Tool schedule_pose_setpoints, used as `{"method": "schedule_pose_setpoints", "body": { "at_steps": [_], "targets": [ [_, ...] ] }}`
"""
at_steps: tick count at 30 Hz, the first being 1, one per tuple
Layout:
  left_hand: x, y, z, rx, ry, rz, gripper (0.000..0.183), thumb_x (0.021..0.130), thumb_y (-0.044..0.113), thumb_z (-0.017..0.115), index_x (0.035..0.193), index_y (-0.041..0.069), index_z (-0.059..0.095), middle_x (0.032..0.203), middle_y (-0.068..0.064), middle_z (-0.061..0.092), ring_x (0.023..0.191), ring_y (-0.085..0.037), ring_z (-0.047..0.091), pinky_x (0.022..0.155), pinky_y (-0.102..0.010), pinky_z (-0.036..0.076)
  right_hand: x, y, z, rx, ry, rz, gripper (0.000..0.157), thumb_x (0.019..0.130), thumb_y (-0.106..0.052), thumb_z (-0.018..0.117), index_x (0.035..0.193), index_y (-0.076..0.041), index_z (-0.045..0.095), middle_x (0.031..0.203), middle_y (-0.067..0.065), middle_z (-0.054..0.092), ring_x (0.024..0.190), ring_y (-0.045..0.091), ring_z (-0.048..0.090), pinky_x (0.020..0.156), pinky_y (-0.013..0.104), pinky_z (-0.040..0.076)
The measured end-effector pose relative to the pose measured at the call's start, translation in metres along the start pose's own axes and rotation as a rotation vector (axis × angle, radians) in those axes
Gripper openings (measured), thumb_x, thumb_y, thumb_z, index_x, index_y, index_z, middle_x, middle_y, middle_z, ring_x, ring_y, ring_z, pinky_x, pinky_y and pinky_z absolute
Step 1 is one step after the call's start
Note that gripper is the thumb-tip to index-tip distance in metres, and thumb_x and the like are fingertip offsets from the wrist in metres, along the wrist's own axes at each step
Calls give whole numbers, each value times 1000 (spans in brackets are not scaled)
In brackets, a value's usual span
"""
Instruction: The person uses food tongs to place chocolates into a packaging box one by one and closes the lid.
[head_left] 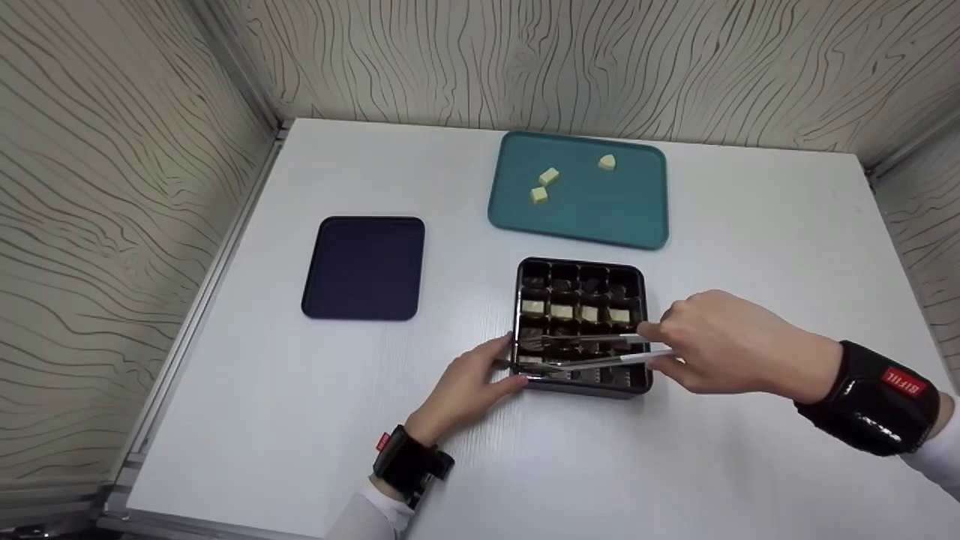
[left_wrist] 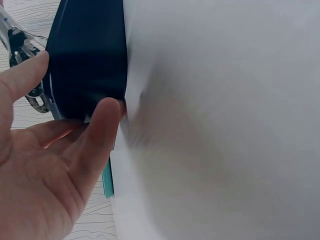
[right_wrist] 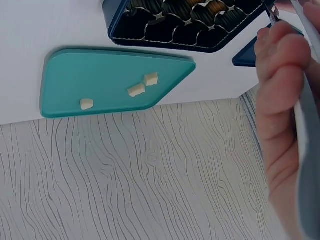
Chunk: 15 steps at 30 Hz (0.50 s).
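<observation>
A dark box with a grid of compartments stands in front of me in the head view. Dark chocolates fill its far row, and pale chocolate pieces line the row nearer me. My left hand holds the box's near left corner, thumb at the front wall. In the left wrist view, thumb and fingers lie against the box wall. My right hand grips metal tongs from the right. Their arms stand apart, with the tips over the front-left compartments; the tips partly hide what lies there.
A teal tray lies behind the box, bearing two pale cubes close together and a rounded pale piece farther right. On the left lies a dark square lid or tray. Wood-patterned panels border the white table.
</observation>
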<state>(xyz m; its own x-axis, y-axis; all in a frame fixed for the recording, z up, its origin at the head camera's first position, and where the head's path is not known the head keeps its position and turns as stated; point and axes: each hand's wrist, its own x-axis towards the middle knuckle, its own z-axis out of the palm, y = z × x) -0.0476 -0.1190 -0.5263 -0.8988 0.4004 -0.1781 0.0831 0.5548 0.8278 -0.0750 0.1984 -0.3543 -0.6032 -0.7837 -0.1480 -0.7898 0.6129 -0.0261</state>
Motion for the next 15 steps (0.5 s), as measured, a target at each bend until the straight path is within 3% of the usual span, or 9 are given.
{"method": "schedule_pose_setpoints", "body": {
  "at_steps": [2, 6, 10, 15],
  "targets": [
    [0, 0, 0, -1, 1, -3, 75, 99, 39, 71, 160, 6, 42, 156, -14, 58, 128, -29, 70, 118, -49, 51, 0, 3, -3, -1, -2, 6, 14, 88, -24, 79, 95, -13, 76, 63, -5, 68, 53, 10, 59, 53, 32, 54],
    [1, 0, -1, -11, 3, -10, 75, 99, 40, 72, 161, 9, 42, 156, -12, 59, 128, -28, 70, 119, -48, 51, -1, 19, -11, 35, 22, 60, 11, 89, -25, 79, 93, -16, 75, 60, -10, 61, 51, 2, 48, 48, 26, 45],
    [1, 0, 0, -6, 3, -19, 76, 99, 41, 72, 161, 9, 42, 156, -12, 59, 129, -28, 69, 118, -47, 51, 7, 46, -13, 80, 82, 205, 11, 94, -24, 75, 93, -14, 71, 57, -10, 48, 51, 4, 37, 46, 22, 31],
    [1, 0, 2, -7, -2, -30, 76, 99, 42, 71, 161, 9, 41, 156, -11, 59, 129, -27, 69, 118, -47, 52, 30, 85, -6, 122, 78, 413, 28, 98, -26, 69, 107, -1, 76, 61, 3, 61, 53, 14, 48, 46, 27, 37]
  ]
}}
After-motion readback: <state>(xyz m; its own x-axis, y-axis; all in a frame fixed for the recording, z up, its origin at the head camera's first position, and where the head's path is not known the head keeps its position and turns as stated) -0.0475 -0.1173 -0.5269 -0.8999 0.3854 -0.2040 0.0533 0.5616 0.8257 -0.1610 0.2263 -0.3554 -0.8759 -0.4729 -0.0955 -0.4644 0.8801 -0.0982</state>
